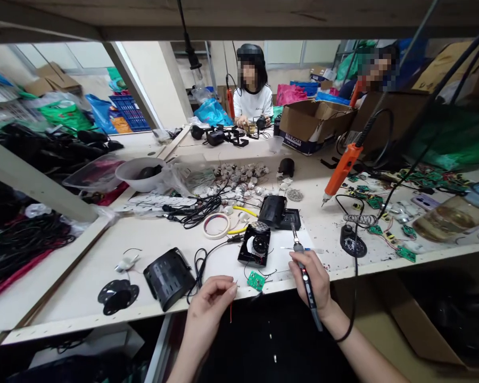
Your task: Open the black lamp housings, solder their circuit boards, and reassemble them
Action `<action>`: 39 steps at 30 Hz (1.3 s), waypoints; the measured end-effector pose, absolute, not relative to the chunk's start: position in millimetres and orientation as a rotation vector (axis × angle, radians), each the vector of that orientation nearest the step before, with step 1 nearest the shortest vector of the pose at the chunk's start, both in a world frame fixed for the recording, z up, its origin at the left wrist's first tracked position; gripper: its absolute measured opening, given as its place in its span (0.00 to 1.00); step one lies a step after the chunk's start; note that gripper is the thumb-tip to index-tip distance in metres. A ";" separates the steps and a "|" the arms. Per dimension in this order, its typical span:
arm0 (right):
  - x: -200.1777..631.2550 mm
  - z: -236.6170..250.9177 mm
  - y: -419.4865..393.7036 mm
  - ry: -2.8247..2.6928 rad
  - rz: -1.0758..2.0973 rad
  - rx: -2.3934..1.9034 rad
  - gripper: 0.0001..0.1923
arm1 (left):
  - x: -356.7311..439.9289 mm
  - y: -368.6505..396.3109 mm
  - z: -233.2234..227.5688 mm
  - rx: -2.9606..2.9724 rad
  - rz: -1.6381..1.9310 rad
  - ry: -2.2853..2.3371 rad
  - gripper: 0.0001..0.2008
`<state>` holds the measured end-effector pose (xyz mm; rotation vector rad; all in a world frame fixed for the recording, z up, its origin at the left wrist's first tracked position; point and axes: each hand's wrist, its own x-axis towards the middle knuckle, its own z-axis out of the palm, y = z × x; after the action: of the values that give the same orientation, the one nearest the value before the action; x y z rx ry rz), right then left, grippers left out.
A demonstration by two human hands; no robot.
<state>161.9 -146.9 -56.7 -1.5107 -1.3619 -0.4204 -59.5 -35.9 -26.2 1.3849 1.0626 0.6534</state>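
My left hand is at the table's front edge, thumb and forefinger pinched on a thin red wire that hangs below them. A soldering iron is gripped in my right hand, its metal tip pointing up and away over the table. Between the hands, a small green circuit board lies at the edge with dark leads. Just behind it stands an opened black housing with a round part inside. A black curved cover sits left of my left hand.
A roll of tape, a coiled black cable and many small parts lie farther back. An orange electric screwdriver hangs at right, near a glass jar and circuit boards. A person sits across the table near a cardboard box.
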 end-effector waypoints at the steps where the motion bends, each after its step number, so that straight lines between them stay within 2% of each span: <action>1: 162.0 -56.8 -147.0 -1.359 -0.426 -1.514 0.13 | -60.7 -35.5 -26.0 1.390 0.659 1.060 0.18; 11: 162.0 -53.5 -148.4 -1.390 -0.423 -1.511 0.13 | -27.4 -27.7 -20.3 1.470 0.580 0.976 0.12; 23: 158.7 -48.8 -149.2 -1.400 -0.232 -1.499 0.18 | -30.5 -13.8 -10.0 1.170 0.463 0.962 0.17; 33: 150.1 -32.6 -101.2 -1.548 -0.043 -1.620 0.23 | -18.7 3.1 6.2 1.015 0.449 0.863 0.17; 39: 149.4 -32.2 -85.7 -1.584 -0.151 -1.657 0.23 | -6.4 10.9 3.4 1.019 0.451 0.780 0.15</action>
<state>149.4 -85.7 -32.2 -1.6569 -1.5845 -0.1509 -6.4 10.9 3.4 1.0194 0.7795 0.4514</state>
